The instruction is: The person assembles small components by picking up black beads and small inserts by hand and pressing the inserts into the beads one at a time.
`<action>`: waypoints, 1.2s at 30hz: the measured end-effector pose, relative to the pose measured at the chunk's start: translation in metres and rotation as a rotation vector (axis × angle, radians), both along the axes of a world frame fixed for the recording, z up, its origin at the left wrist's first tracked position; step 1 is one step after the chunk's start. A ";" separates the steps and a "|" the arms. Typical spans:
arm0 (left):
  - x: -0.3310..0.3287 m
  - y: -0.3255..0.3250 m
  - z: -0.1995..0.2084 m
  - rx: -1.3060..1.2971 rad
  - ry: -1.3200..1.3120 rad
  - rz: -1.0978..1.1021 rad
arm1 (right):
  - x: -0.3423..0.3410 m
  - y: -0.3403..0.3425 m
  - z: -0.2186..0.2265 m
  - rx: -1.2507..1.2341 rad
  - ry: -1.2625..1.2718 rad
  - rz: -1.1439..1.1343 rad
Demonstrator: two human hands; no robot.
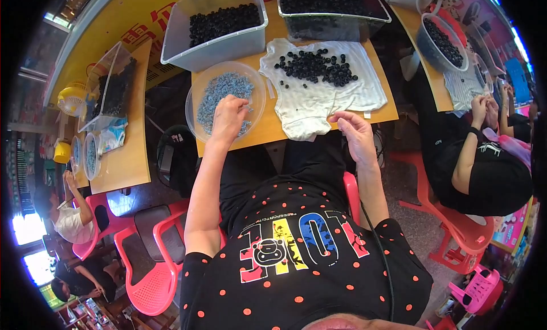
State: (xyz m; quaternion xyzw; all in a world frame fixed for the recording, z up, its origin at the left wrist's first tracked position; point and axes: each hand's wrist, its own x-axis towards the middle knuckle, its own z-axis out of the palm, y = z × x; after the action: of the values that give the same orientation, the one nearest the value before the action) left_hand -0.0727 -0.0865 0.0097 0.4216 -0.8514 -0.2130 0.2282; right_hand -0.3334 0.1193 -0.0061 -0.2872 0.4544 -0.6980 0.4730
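My left hand (229,118) reaches into a round clear plastic tub (192,120) of small blue-grey metallic-looking pieces (212,95). Its fingers are bent together at the surface of the pile; any piece between them is hidden. At the near right corner of a white cloth (299,110), my right hand (356,131) hovers with thumb and fingertips drawn close. Whatever it pinches is too small to make out. Loose black round wheel-like parts (319,66) are spread over the far half of the cloth.
Behind stand two bins, a translucent one (215,52) and a clear one (330,29), both holding black parts. The wooden table's near edge (256,141) is close to my lap. People work at side tables, left (134,153) and right (419,51); pink chairs (154,278) stand about.
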 end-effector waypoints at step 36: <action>-0.054 0.117 0.013 1.260 1.166 -0.114 | 0.053 -0.022 0.024 0.028 -0.181 0.369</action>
State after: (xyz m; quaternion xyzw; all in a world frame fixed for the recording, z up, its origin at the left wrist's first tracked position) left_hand -0.1265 0.0305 0.0228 0.2493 -0.3409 -0.8397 0.3414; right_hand -0.2806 0.0975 0.0180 -0.2951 0.3592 -0.6161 0.6358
